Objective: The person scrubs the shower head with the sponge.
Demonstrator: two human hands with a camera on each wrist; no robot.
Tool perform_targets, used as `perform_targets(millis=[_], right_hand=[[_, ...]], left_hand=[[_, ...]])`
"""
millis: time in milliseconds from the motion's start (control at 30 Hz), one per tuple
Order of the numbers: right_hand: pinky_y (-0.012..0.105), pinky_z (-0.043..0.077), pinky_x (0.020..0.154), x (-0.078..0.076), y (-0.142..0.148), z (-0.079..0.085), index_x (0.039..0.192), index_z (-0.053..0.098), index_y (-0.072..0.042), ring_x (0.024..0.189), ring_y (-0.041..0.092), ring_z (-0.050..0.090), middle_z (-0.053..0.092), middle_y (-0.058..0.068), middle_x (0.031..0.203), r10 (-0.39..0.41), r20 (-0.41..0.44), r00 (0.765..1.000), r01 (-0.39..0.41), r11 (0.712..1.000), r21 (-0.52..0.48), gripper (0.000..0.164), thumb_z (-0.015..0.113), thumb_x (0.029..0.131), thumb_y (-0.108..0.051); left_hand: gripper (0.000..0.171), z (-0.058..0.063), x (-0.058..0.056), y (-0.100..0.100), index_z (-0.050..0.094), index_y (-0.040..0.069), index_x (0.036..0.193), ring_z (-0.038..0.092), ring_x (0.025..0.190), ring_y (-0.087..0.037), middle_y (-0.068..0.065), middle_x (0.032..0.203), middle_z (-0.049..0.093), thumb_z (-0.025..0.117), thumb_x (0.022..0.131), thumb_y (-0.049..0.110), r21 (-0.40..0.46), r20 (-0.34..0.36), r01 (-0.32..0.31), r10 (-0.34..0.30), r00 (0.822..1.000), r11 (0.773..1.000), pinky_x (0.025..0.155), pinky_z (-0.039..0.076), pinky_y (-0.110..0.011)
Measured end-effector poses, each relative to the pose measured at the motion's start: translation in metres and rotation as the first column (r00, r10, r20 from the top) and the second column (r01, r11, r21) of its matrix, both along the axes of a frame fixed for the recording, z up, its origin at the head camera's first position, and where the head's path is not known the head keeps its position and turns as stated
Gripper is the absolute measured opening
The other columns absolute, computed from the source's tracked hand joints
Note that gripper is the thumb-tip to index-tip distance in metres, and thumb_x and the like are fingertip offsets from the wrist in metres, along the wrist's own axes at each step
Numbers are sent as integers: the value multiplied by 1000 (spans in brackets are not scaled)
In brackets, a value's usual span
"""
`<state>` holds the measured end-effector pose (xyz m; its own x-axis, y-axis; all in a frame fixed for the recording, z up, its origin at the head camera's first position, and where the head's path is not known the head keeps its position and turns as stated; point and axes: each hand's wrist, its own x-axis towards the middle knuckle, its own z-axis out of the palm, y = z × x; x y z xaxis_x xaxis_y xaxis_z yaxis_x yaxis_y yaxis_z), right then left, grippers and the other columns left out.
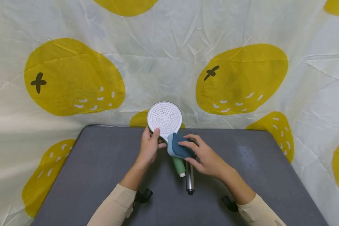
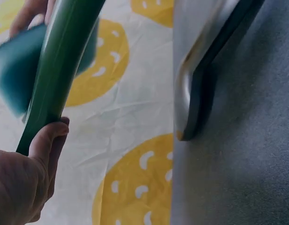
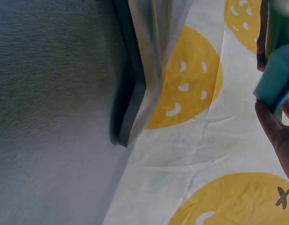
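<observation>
My left hand point(image 1: 149, 146) grips a shower head point(image 1: 164, 117) at the lower rim of its round white face, thumb on the front. Its green handle point(image 2: 64, 61) slants down toward me, above the table. In my right hand point(image 1: 207, 157) a two-tone blue sponge point(image 1: 183, 146) is pinched between thumb and fingers. The sponge overlaps the neck and upper handle of the shower head. Beneath, a silver, dark-edged piece point(image 3: 146, 61) with a bent end lies on the table; its straight silver handle point(image 1: 190, 177) shows in the head view, the rest hidden by hands and sponge.
A dark grey table point(image 1: 101, 175) spreads under both arms. Close behind its far edge hangs a pale curtain point(image 1: 164, 62) with large yellow fruit prints, which also runs along both sides. A damp-looking lighter patch point(image 1: 247, 157) marks the table's right side.
</observation>
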<state>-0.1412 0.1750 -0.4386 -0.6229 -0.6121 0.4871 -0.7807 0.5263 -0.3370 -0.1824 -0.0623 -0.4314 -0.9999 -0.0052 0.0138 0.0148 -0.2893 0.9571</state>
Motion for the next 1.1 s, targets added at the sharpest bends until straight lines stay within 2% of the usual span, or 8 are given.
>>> perform_targets(millis=[100,200,400,533,667,900,1000,1100], right_hand=[[45,58,94,12,5,-3,149,50,-20,131,30,54,44,15,151,33,43,999,-35,999,39,52,68,102,-27],[45,58,93,24,11,-7,150,49,-21,128,30,57,45,15,150,61,50,997,-65,995,77,49,64,104,-30],[41,59,89,37,16,-16,151,47,-20,124,25,60,46,13,149,51,71,996,-55,997,54,55,70,100,-25],[43,58,95,34,8,-21,151,44,-18,128,22,55,46,8,147,20,144,989,-16,999,-32,62,74,97,-18],[45,59,96,23,-5,-26,151,40,-13,128,24,54,45,9,147,13,240,971,24,988,-151,64,73,96,-11],[53,56,100,4,-23,-19,150,35,-4,125,38,62,47,21,145,64,322,945,68,922,-382,61,64,98,3],[54,54,103,1,-24,-12,151,33,-4,127,38,61,50,23,144,80,362,929,81,909,-409,59,62,99,3],[53,54,102,2,-23,-8,151,33,-3,127,40,61,52,26,143,107,400,910,68,914,-399,58,61,100,2]], left_hand=[[30,1,-2,-3,42,-1,139,69,66,-13,-13,104,66,42,111,10,36,9,-43,43,999,998,55,61,-28],[30,5,-3,-6,40,0,140,70,69,-13,-12,108,64,40,112,11,88,12,-62,61,998,994,59,62,-29],[32,12,-3,-10,36,1,142,71,80,-16,-16,119,59,32,113,11,195,-21,-39,44,999,980,70,63,-34],[34,13,-2,-9,34,2,146,70,85,-17,-18,126,57,33,113,11,187,-45,-4,13,999,982,75,64,-36],[37,11,0,-7,33,3,149,71,90,-18,-21,131,56,33,112,9,182,-64,-5,17,998,983,78,64,-37],[41,10,4,-6,28,4,154,74,94,-18,-28,139,54,29,113,10,202,-103,48,-27,994,978,80,64,-37],[41,11,4,-7,29,3,154,74,93,-18,-27,138,55,29,113,11,226,-110,59,-35,993,972,80,64,-37],[41,12,3,-8,30,1,152,75,92,-19,-26,135,58,29,113,11,265,-99,43,-17,995,963,79,65,-38]])
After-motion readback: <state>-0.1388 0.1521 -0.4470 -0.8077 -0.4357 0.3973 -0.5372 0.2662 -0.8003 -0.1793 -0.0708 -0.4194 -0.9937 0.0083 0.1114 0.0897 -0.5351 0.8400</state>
